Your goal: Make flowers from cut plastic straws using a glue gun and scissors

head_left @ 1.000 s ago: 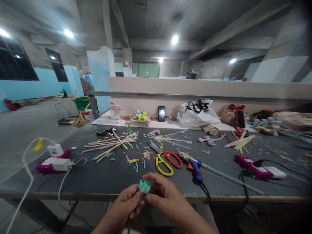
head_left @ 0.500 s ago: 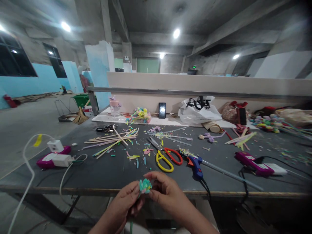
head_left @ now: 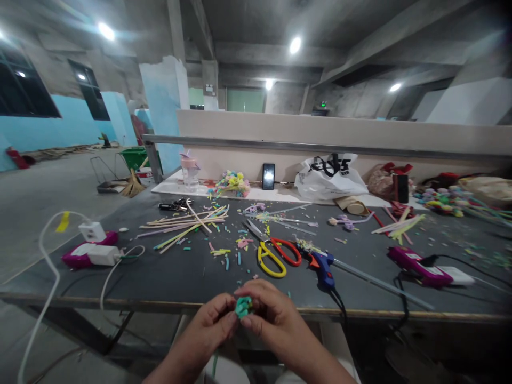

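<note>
Small teal piece (head_left: 242, 308), flower-like, sits between the two hands, just beyond the table's near edge on the person's side. Left hand (head_left: 212, 322): thumb and forefinger pinch the piece from its left; remaining fingers curled. Right hand (head_left: 276, 316): thumb below, forefinger above, pinching its right side; other fingertips hidden. Green strand (head_left: 215, 366) shows beneath the left hand. Dark table (head_left: 160, 282): colored trimmings (head_left: 221, 252) scattered beyond the hands. Scissors (head_left: 267, 242), one yellow loop and one red, lie with blades parted. Blue glue gun (head_left: 325, 266) lies right of them, a translucent stick (head_left: 380, 282) at its rear. Pastel stems (head_left: 182, 223) are heaped left. Behind, upright phone (head_left: 268, 177) leans between a multicolored bunch (head_left: 232, 184) and white bag (head_left: 331, 178).
</note>
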`<state>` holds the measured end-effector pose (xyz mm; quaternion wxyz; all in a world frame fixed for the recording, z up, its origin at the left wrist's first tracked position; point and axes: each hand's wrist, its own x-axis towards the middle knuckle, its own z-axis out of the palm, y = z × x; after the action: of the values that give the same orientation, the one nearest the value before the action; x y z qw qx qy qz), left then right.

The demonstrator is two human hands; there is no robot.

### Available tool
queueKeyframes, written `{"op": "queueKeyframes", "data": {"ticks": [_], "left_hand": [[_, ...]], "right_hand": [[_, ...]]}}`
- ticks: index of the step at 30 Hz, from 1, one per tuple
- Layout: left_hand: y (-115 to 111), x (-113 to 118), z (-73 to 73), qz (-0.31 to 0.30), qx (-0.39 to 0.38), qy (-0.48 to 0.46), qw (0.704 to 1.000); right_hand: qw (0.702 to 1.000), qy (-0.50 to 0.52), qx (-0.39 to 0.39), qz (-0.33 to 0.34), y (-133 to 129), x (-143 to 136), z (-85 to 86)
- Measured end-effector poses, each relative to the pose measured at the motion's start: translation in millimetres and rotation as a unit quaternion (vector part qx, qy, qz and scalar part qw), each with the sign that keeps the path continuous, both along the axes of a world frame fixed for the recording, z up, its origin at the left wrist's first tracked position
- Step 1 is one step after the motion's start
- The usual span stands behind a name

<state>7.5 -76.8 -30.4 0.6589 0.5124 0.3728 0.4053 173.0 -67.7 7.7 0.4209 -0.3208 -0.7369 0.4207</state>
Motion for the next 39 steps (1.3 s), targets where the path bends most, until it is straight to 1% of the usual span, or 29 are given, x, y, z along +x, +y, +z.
{"op": "queueKeyframes", "data": {"ticks": [7, 11, 14, 17, 21, 27, 29, 32, 34, 35, 37, 39], "left_hand": [[2.0, -4.6, 2.3, -0.045, -0.007, 0.008, 0.999], [1.4, -6.1, 3.2, -0.074, 0.017, 0.017, 0.997], [0.1, -5.9, 4.6, -0.083, 0.034, 0.036, 0.995], [-1.7, -4.7, 6.0, -0.074, 0.059, 0.061, 0.994], [-4.0, -3.3, 6.4, -0.051, 0.100, 0.071, 0.991], [-6.1, -2.9, -0.3, -0.014, 0.122, 0.110, 0.986], [-6.9, -1.4, -5.2, 0.001, 0.105, 0.082, 0.991], [-8.1, 1.7, -14.1, 0.002, 0.023, -0.042, 0.999], [-8.8, 2.7, -19.5, 0.000, -0.042, -0.125, 0.991], [-9.2, 2.6, -21.7, 0.003, -0.066, -0.151, 0.986], [-9.8, 1.2, -25.2, 0.007, -0.093, -0.179, 0.979], [-10.3, -0.9, -27.7, 0.003, -0.097, -0.189, 0.977]], "right_hand": [[1.000, -0.025, 0.003, 0.008, -1.4, -4.2, 4.6], [0.999, -0.038, -0.001, 0.005, -0.7, -6.3, 5.6], [0.999, -0.042, -0.003, 0.005, 0.0, -7.6, 4.5], [0.999, -0.045, -0.006, -0.004, 0.1, -9.1, 3.1], [0.999, -0.050, -0.003, -0.014, -0.5, -11.0, 2.1], [0.999, -0.041, -0.005, -0.018, -0.9, -13.4, -3.8], [0.999, -0.041, -0.003, -0.023, -1.7, -14.5, -6.2], [0.999, -0.038, -0.012, -0.023, -5.0, -16.0, -7.8], [0.999, -0.017, -0.038, -0.013, -7.9, -16.5, -8.0], [0.998, -0.003, -0.056, -0.003, -9.1, -16.5, -8.2], [0.996, 0.015, -0.088, 0.015, -11.0, -16.3, -8.8], [0.994, 0.015, -0.105, 0.018, -12.1, -15.6, -9.6]]}}
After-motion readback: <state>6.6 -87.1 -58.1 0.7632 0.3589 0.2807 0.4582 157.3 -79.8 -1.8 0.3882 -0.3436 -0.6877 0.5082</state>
